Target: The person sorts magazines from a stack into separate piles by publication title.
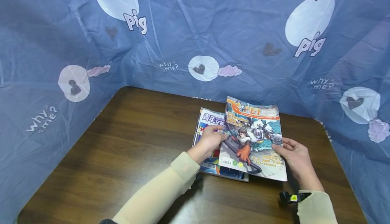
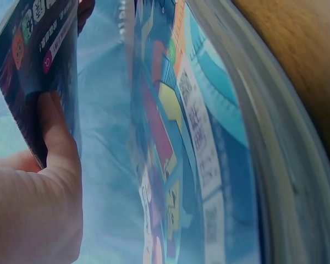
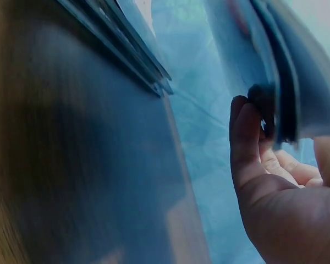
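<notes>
A colourful magazine [image 1: 253, 139] with an orange title and an armed cartoon figure is raised off the table and tilted between both hands. My left hand [image 1: 206, 144] pinches its left edge, fingers behind and thumb in front. On the opposite side, my right hand [image 1: 298, 159] grips the right edge with the thumb on the cover. Beneath and to the left lies a stack of magazines [image 1: 223, 172], partly covered by the raised one. In the left wrist view, a gap separates the pinched magazine [image 2: 55, 71] from the stack [image 2: 209, 165]. The right wrist view shows fingers curled at the magazine's edge [image 3: 286, 88].
The brown wooden table [image 1: 128, 142] extends left and in front of the stack. A blue patterned cloth [image 1: 170, 41] hangs behind it and along both sides. A black strap device [image 1: 294, 197] sits at the right wrist.
</notes>
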Tool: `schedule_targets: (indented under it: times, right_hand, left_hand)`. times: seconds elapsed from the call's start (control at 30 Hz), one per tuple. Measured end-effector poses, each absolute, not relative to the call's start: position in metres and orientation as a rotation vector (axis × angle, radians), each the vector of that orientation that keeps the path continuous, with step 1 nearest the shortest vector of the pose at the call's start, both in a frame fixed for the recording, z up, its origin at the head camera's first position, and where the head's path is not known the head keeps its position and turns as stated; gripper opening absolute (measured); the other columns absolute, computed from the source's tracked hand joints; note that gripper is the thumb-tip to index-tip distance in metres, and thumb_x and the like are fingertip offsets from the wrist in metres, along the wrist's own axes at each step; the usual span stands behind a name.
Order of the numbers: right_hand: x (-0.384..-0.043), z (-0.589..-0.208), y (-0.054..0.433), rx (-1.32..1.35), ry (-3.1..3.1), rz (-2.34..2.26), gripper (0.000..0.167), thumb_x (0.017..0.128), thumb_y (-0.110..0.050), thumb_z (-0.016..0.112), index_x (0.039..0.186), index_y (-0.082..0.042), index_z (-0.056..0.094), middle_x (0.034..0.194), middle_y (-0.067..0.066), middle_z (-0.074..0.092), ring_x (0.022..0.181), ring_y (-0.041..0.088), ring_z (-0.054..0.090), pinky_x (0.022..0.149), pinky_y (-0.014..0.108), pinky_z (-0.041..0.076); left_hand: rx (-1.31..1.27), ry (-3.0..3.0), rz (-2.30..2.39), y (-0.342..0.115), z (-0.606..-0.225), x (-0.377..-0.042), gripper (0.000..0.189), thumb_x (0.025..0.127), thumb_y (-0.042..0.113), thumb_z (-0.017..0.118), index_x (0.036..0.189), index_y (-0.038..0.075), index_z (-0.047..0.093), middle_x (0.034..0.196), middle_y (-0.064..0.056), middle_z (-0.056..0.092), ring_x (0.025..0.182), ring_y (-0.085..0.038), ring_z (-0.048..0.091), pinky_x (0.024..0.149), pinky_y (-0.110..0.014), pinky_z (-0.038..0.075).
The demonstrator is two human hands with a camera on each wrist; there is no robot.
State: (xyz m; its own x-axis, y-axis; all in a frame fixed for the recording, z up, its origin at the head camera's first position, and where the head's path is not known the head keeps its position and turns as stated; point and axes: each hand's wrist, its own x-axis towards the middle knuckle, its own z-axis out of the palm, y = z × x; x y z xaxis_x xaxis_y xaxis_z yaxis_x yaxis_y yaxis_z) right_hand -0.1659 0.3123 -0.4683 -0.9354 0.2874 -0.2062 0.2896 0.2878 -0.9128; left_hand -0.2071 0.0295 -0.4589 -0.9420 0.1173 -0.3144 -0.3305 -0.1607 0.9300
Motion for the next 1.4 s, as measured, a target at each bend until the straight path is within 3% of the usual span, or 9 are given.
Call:
schedule_targets:
  times: [0.73, 1.0, 1.27, 1.4]
  right_hand:
    - [-0.163, -0.472, 0.337, 0.735, 2.634, -1.665, 0.064, 0.093, -0.022, 0.075, 0.145, 0.006, 0.048, 0.118, 0.016, 0.065, 0.077, 0.006, 0.065, 0.063, 0.024, 0.056]
    - [-0.158, -0.475, 0.35, 0.8, 2.647, -1.637, 0.065, 0.094, -0.019, 0.074, 0.145, 0.008, 0.046, 0.111, 0.01, 0.066, 0.074, 0.003, 0.063, 0.061, 0.023, 0.055]
    - [-0.156, -0.476, 0.365, 0.806, 2.636, -1.67, 0.064, 0.094, -0.017, 0.073, 0.144, 0.01, 0.045, 0.092, -0.007, 0.064, 0.072, 0.002, 0.062, 0.06, 0.022, 0.054]
    - [-0.159, -0.477, 0.37, 0.833, 2.657, -1.635, 0.064, 0.095, -0.019, 0.072, 0.146, 0.01, 0.044, 0.103, 0.003, 0.065, 0.073, 0.0, 0.061, 0.06, 0.021, 0.053]
  left_hand:
    - [-0.188, 2.017, 2.053, 0.071, -0.457, -0.21, 0.037, 0.087, -0.011, 0.07, 0.123, -0.006, 0.063, 0.092, -0.013, 0.071, 0.08, -0.021, 0.069, 0.073, -0.031, 0.059]
    - [-0.201, 2.068, 2.006, 0.09, -0.46, -0.205, 0.03, 0.084, -0.013, 0.072, 0.113, -0.004, 0.065, 0.084, -0.011, 0.067, 0.071, -0.017, 0.064, 0.063, -0.029, 0.056]
    - [-0.183, 2.143, 1.945, 0.105, -0.46, -0.202, 0.033, 0.084, -0.01, 0.075, 0.115, -0.001, 0.066, 0.084, -0.009, 0.068, 0.074, -0.017, 0.064, 0.068, -0.031, 0.057]
    - [-0.181, 2.207, 1.913, 0.112, -0.46, -0.204, 0.032, 0.083, -0.008, 0.077, 0.112, 0.001, 0.067, 0.077, -0.005, 0.066, 0.068, -0.014, 0.061, 0.063, -0.029, 0.054]
